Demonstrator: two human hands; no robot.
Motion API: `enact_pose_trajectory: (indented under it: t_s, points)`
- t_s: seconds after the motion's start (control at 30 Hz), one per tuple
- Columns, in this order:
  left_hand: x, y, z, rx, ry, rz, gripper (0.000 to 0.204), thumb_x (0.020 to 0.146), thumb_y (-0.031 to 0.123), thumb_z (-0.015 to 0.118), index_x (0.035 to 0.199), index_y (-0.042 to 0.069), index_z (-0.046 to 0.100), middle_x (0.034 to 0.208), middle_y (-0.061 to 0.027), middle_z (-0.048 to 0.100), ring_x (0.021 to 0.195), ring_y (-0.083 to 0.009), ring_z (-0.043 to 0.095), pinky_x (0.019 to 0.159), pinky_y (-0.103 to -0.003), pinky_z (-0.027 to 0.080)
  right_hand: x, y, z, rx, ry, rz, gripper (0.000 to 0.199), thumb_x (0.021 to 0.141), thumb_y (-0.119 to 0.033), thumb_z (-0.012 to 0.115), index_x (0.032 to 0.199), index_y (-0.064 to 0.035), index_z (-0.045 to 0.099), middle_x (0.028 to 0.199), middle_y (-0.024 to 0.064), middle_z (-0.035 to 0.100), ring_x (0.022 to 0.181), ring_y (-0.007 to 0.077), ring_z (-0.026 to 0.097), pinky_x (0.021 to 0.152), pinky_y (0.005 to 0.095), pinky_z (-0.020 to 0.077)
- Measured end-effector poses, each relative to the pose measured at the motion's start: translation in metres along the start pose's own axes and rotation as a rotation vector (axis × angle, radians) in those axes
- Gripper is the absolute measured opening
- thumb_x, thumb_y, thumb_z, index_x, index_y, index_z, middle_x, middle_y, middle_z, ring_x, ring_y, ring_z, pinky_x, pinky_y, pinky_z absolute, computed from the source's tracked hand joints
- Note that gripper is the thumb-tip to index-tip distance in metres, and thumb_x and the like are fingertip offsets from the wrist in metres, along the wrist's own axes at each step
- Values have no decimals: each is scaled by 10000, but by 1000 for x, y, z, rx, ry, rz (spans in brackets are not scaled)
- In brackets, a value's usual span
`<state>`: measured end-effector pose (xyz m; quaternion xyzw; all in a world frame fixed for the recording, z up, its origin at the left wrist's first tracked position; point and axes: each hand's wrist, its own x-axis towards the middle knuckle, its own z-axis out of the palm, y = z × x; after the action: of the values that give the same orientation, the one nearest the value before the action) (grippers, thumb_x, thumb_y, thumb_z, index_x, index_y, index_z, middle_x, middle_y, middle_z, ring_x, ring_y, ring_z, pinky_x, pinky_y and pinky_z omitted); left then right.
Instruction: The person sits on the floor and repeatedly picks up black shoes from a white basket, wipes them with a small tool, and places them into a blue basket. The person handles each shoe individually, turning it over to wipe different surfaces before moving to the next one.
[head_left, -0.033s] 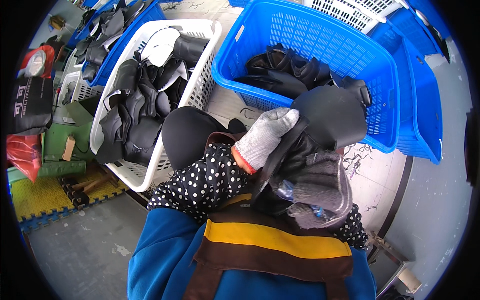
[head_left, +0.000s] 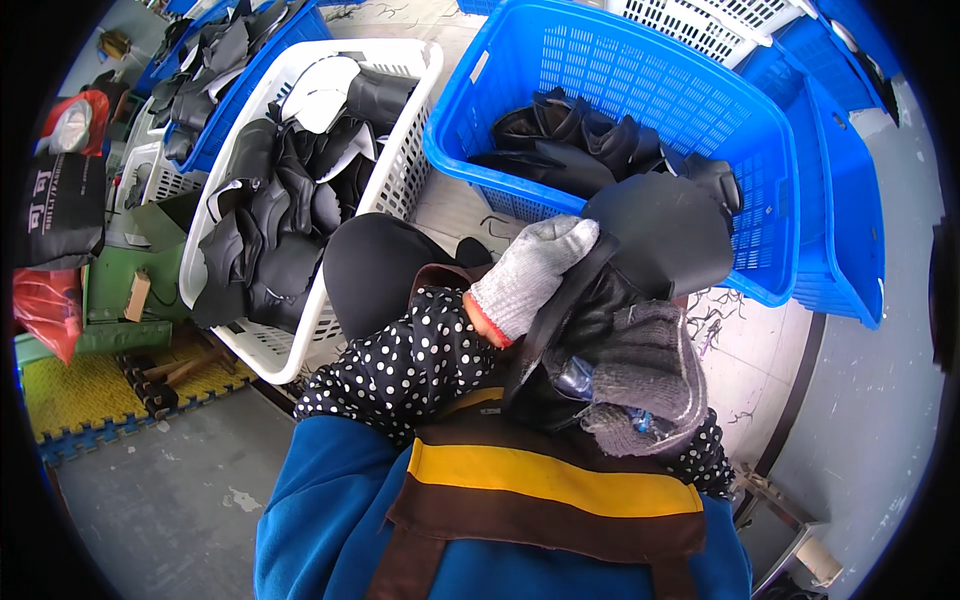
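One head-worn fisheye looks closely downward, its rim perhaps distorted.

From my distance I see my left forearm (head_left: 405,360) angled inward, its wrist (head_left: 485,322) partly uncovered, the left hand (head_left: 540,272), gloved in pale grey, with fingers bent together. My right hand (head_left: 655,385), in darker grey, sits further back, curled.

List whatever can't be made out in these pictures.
All in the head view:
Left hand: fingertips, hidden behind the black leather.
Blue patches by the right hand: too small, and partly covered by its grey glove, to identify.
Blue basket: much of its bottom, covered by black pieces.
Lower red bag: left side, cut off by the picture's dark edge.
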<state>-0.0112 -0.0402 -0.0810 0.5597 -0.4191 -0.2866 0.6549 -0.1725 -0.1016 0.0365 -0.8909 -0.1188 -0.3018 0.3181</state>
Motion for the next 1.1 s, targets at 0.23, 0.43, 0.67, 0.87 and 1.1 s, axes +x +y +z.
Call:
enact_pose_trajectory:
  t_s: [0.23,0.43,0.67,0.87,1.1]
  points:
    - [1,21,-1,-587,-6,-609,224,1040,279,657,941,85,708,841,59,630,776,-28,549,717,-214,469,1,0,-2,11,-15,-25,401,671,-158,877,1062,-166,789,923,22,744,849,247,648,872,453,505]
    - [3,34,-8,-500,-87,-632,246,1078,265,578,1008,62,697,878,30,654,788,-53,586,730,-231,489,2,-1,-5,10,-26,-40,401,664,-144,877,1055,-166,794,916,22,744,825,253,641,847,445,508]
    - [4,36,-3,-679,-32,-769,262,1120,209,482,1050,45,673,902,-1,668,773,-72,614,738,-247,527,5,5,-5,56,-30,-70,401,656,-128,877,1047,-161,796,908,20,745,795,257,630,811,435,509]
    - [5,18,-6,-619,-3,-805,232,1089,233,556,1055,40,680,908,-5,677,761,-93,616,716,-262,522,-8,11,2,200,122,26,306,758,-172,835,1047,-111,757,940,51,738,914,242,668,915,471,482]
    - [-13,121,-32,845,-45,600,419,904,471,719,1118,112,721,909,-43,651,805,-261,609,833,-423,499,-27,18,2,30,640,439,237,922,-133,767,1116,-20,688,1083,147,732,1007,256,696,941,395,554]
